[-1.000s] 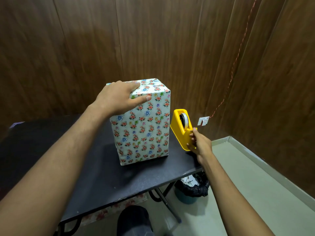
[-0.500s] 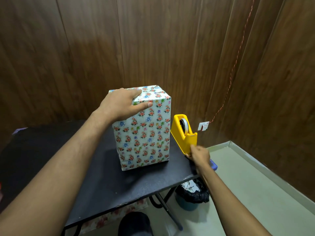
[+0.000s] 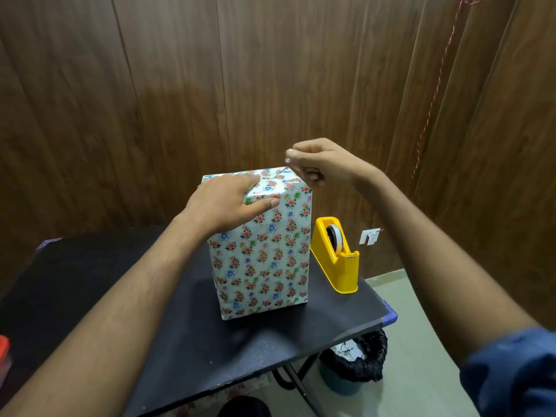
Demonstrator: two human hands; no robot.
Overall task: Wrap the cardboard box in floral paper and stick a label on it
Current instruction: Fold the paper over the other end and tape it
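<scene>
Above box [image 3: 261,251] edge, right hand [image 3: 322,164].

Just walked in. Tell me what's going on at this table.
A person is wrapping a box that stands upright on a black table, already covered in floral paper. Their left hand rests on its top near edge, steadying it. The right hand is raised over the top right corner with fingers pinched; it probably holds a clear piece of tape, though that is too faint to confirm. A yellow tape dispenser sits just right of the box. No label is visible on the box yet.
</scene>
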